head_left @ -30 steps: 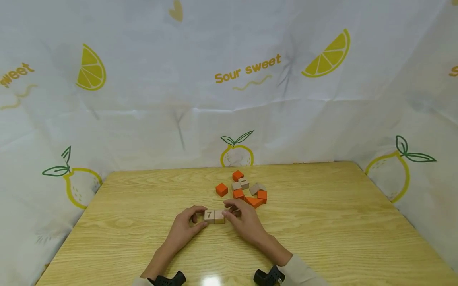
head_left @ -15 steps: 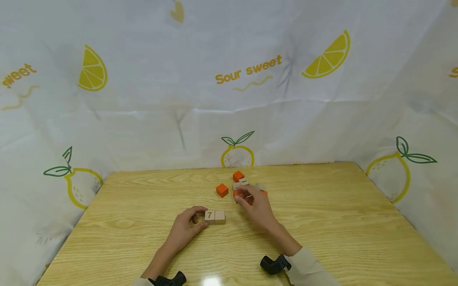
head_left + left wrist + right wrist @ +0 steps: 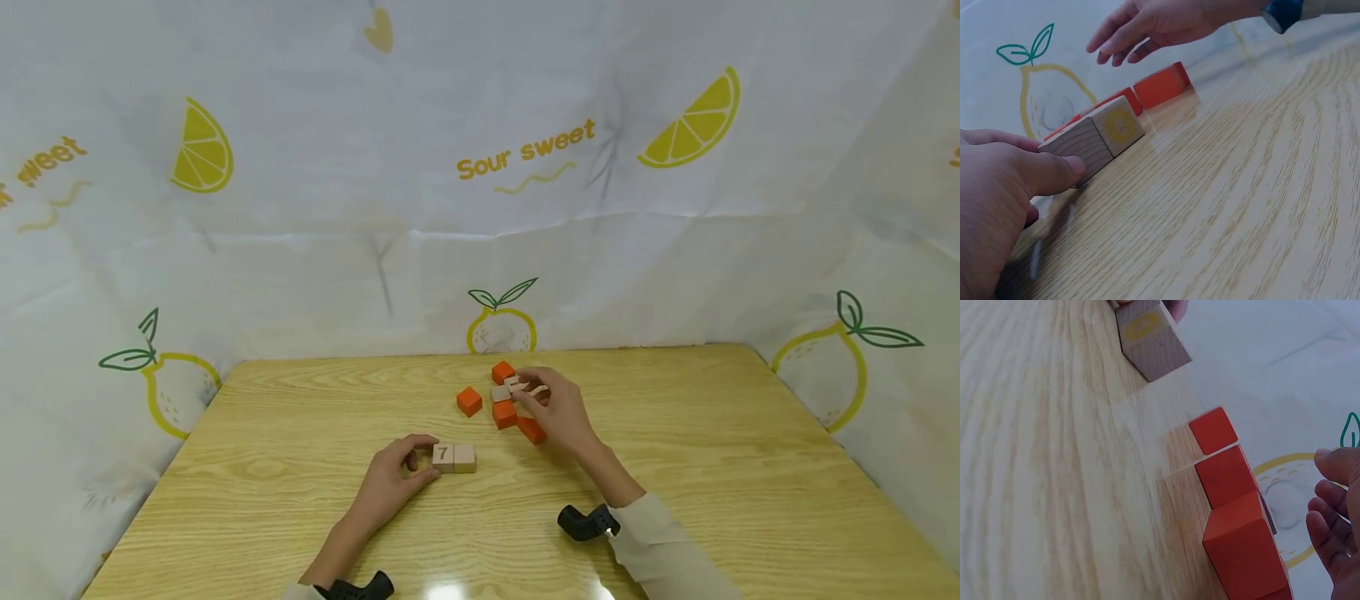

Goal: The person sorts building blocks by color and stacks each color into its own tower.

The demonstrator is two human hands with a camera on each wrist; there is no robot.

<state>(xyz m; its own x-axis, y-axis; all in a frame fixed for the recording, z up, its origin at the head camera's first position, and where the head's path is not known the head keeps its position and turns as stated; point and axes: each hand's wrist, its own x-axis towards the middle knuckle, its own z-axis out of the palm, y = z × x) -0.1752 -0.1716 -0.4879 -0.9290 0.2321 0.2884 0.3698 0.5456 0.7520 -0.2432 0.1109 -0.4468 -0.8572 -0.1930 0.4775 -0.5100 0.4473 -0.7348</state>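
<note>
My left hand (image 3: 390,479) pinches a wooden number block (image 3: 443,455) marked 7 between thumb and fingers on the table. A second wooden block (image 3: 465,457) sits flush against its right side; the left wrist view shows a yellow ring on this block's near face (image 3: 1120,126). My right hand (image 3: 558,407) is over the loose blocks farther back, its thumb and fingers apart. Between its fingertips in the head view appears a wooden block (image 3: 512,382) with a dash mark. Beside that lies another plain wooden block (image 3: 500,395). The right wrist view shows bare, loosely bent fingers (image 3: 1329,515).
One orange cube (image 3: 469,402) stands apart on the left of the group. Another orange cube (image 3: 503,372) is at the back, one (image 3: 504,415) in front, and an orange wedge (image 3: 531,429) lies near my right palm. A printed white cloth (image 3: 337,283) rises behind the table (image 3: 300,400).
My right hand has left the second wooden block and moved right and away, over the loose blocks. My left hand keeps its hold on the 7 block.
</note>
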